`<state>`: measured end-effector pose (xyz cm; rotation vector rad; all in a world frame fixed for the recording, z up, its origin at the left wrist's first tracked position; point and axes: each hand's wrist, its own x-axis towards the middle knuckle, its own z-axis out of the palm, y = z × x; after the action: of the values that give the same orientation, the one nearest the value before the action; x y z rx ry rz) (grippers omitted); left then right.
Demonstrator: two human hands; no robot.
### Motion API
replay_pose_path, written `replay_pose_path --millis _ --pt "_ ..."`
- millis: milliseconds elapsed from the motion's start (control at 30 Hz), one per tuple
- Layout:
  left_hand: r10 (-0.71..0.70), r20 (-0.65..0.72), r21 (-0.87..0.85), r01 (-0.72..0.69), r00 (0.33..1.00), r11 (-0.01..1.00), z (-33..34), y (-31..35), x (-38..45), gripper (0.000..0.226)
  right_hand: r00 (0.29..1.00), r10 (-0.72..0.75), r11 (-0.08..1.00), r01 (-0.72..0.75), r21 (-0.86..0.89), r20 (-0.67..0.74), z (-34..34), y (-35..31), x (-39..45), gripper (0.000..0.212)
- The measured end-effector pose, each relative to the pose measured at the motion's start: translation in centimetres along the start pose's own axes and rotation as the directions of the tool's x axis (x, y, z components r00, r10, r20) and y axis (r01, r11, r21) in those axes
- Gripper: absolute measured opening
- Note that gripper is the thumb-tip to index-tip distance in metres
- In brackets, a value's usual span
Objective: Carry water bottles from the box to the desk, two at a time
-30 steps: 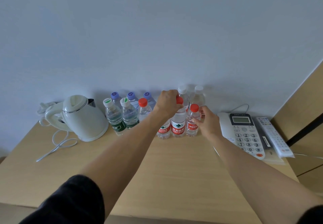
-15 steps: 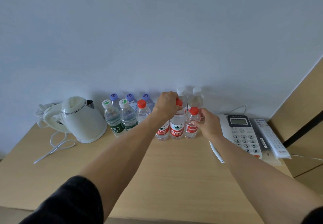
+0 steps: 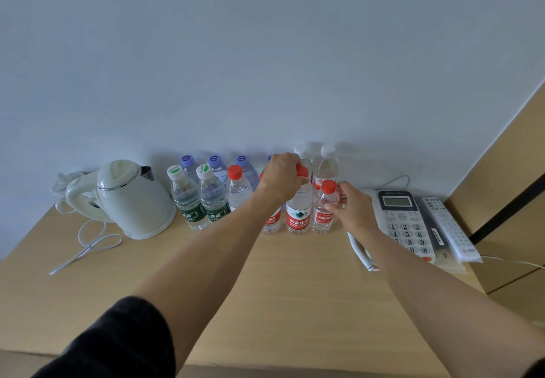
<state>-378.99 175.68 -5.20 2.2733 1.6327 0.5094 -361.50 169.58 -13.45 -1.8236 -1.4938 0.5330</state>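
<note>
Plain pale blue-grey wall (image 3: 265, 53) filling twelve o'clock, evenly lit, soft shadow along its base. Light wood-grain laminate desk (image 3: 295, 304) across six o'clock, butted against wall. Tan wooden panel (image 3: 507, 171) with dark slot at three o'clock.

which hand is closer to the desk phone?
Right. The right hand pinches a small red-capped bottle just left of the phone; the left hand grips the taller red-capped bottle farther left.

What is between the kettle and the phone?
A row of water bottles stands between the kettle and the phone, with both hands on some; the head view shows it.
</note>
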Motion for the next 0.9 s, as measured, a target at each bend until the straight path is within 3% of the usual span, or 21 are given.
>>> replay_pose_path --millis 633,767,900 --pt "0.033 0.034 0.044 -0.035 0.999 0.998 -2.3 -0.1 -0.1 0.040 0.998 0.031 1.000 -0.031 -0.001 0.063 -1.2 -0.5 0.0 0.036" --pt "0.069 -0.015 0.222 -0.064 0.998 0.973 -4.6 -2.2 0.2 0.034 0.998 0.036 0.999 -0.036 -0.002 0.050 -1.2 -0.4 -0.2 0.037" --pt "0.101 0.113 0.571 -0.148 0.988 0.807 -5.2 -4.0 0.1 0.033 0.999 0.025 1.000 -0.025 -0.009 0.048 -1.1 -0.4 -0.2 0.036"
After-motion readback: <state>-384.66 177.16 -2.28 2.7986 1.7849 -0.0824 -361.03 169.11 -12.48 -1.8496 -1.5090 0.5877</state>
